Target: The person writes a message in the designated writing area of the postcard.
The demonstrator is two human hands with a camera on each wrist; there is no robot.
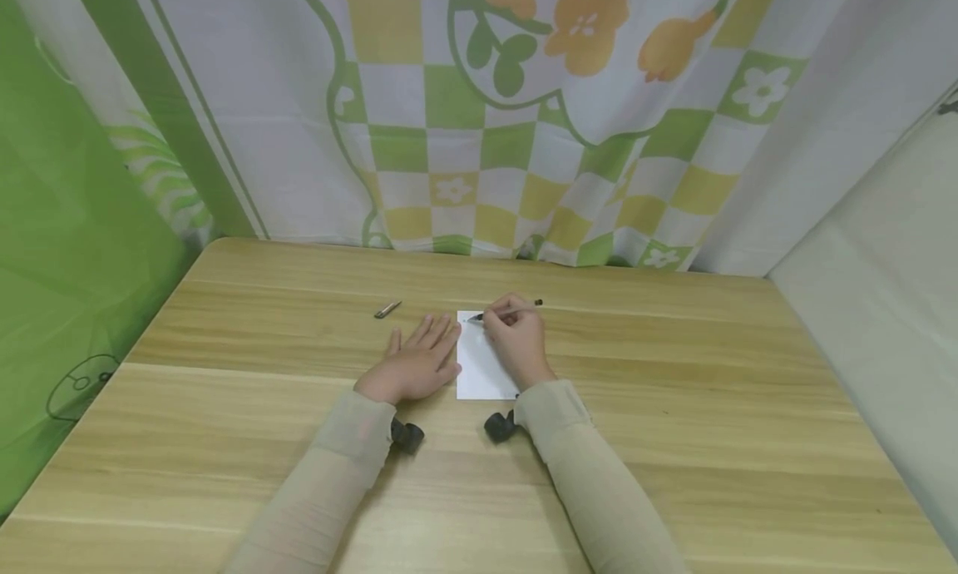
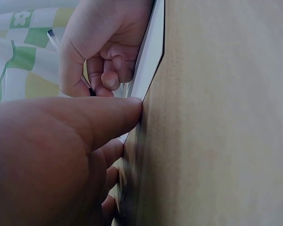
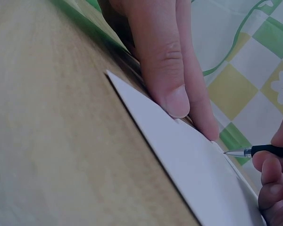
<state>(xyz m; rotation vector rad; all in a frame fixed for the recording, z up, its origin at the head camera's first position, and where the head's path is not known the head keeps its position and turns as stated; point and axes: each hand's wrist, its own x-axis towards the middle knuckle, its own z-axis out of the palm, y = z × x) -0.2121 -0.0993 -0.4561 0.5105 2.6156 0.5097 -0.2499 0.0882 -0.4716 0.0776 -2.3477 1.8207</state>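
Note:
A small white paper [image 1: 479, 370] lies on the table in the head view, a tiny dark mark near its upper left corner. My right hand [image 1: 520, 345] pinches a pen [image 1: 528, 307] with a clear barrel and black grip. In the right wrist view the pen's tip [image 3: 226, 153] points at the paper's surface, near its far edge. Spread flat, my left hand [image 1: 419, 366] rests on the table with thumb and fingertips at the paper's left edge. The left wrist view shows that thumb [image 2: 118, 113] pressing at the paper's edge.
Beyond the left fingers lies a small pen cap [image 1: 387, 309]. The wooden table [image 1: 711, 441] reaches back to a patterned curtain [image 1: 464, 150]. Dark wrist-worn devices sit under both cuffs, one of them the left device [image 1: 407, 437]. Green cloth [image 1: 67, 225] hangs at left.

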